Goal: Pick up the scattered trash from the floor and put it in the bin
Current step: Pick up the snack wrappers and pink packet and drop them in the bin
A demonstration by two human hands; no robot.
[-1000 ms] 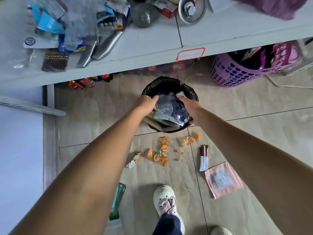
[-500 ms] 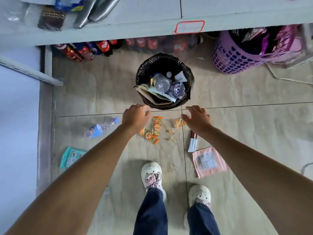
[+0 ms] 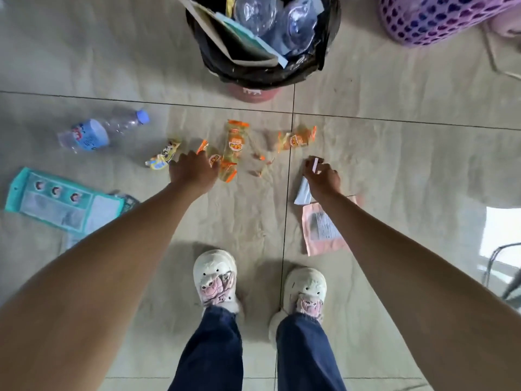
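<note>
The bin (image 3: 262,74), lined with a black bag, stands at the top centre, full of crushed bottles and cardboard. Several orange wrappers (image 3: 235,142) lie on the floor just in front of it. My left hand (image 3: 194,172) is down over the leftmost orange wrapper, fingers spread and touching it. Beside that hand lies a yellow wrapper (image 3: 163,158). My right hand (image 3: 322,177) pinches the top end of a white stick wrapper (image 3: 301,191). A pink pouch (image 3: 324,232) lies under my right forearm. A plastic bottle (image 3: 90,134) and a teal package (image 3: 56,201) lie to the left.
A purple perforated basket (image 3: 439,21) stands at the top right, with a cable on the floor beside it. My two feet in white clogs (image 3: 215,275) stand just behind the trash. A metal chair leg (image 3: 501,266) shows at the right edge.
Both hands left the bin after dropping the bottles in it and came down to the floor. The left now touches the orange wrappers; the right has closed on the white stick wrapper.
</note>
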